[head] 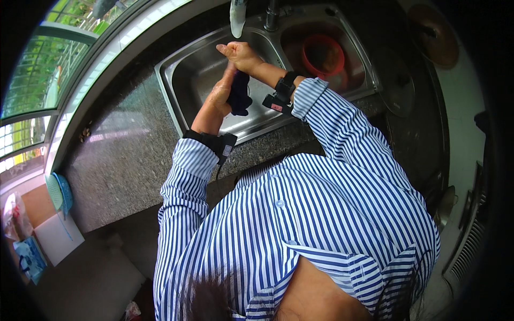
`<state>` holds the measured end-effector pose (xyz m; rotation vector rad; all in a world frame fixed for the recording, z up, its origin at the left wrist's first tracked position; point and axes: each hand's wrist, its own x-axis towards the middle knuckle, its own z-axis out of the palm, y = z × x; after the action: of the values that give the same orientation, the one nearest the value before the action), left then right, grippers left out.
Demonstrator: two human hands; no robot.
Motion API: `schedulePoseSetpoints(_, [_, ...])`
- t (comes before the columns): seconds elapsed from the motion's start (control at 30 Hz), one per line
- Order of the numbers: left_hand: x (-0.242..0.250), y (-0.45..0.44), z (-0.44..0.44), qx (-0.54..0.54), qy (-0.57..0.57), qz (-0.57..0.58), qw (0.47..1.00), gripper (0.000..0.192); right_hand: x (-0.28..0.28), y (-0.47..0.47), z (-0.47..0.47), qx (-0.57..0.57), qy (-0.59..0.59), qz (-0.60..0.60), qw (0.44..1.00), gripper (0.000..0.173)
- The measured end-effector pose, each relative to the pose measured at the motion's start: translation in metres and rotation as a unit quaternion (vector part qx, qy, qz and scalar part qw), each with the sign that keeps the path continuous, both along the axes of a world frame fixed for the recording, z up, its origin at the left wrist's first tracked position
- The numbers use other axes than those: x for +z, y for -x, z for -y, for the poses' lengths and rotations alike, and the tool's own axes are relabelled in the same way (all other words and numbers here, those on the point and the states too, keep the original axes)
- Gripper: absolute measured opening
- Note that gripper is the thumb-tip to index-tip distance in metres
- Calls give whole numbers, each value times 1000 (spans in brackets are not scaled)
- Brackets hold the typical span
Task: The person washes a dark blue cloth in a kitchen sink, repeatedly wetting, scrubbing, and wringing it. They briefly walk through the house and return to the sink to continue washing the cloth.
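Observation:
A bunched dark purple cloth (240,94) hangs between my two hands above the left basin of a stainless steel sink (192,76). My left hand (221,91) looks wet and lies along the cloth's left side, its fingers pointing up and partly blurred. Curled into a fist at the cloth's upper end, my right hand (242,55) has its thumb sticking out to the left. The fingers around the cloth are partly hidden. Just above my right hand hangs a whitish spout end (237,22), and no water stream is plain to see.
A red plastic basin (323,55) sits in the right sink bowl. The chrome tap base (272,19) rises behind the divider. Speckled stone countertop (124,160) runs left towards a window (52,72). Blue and green plastic baskets (60,192) stand at the counter's left end.

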<state>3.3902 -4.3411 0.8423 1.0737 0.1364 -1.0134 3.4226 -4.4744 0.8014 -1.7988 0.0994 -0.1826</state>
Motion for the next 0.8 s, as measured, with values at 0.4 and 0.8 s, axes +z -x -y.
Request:
schedulePoseSetpoints(0.4, [-41,-43,-46,235,91,-98,963,20,5,53,10,100,-519,-94,844,26])
schedulePoseSetpoints(0.8, [-95,-10,17,209,100,-72,970,19,40,32,-45,-174,212,24,961,35])
